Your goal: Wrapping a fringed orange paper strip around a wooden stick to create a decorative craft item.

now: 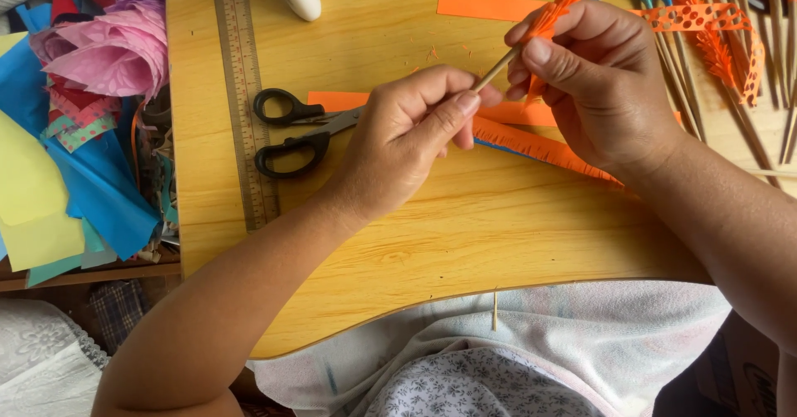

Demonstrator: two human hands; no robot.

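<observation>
Both hands [498, 105] on stick [496, 70], apparently

Orange fringed paper strip [540, 147], black-handled scissors [290, 130], pink tissue paper [112, 47], yellow-wood table [465, 234].

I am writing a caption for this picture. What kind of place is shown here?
Probably a home craft table for paper work. Black scissors and a metal ruler lie on the wooden board, coloured paper is heaped beside it, and finished fringed sticks lie nearby.

head view | looks steeply down, close | over wooden tabletop [465, 234] at the lap edge
</observation>
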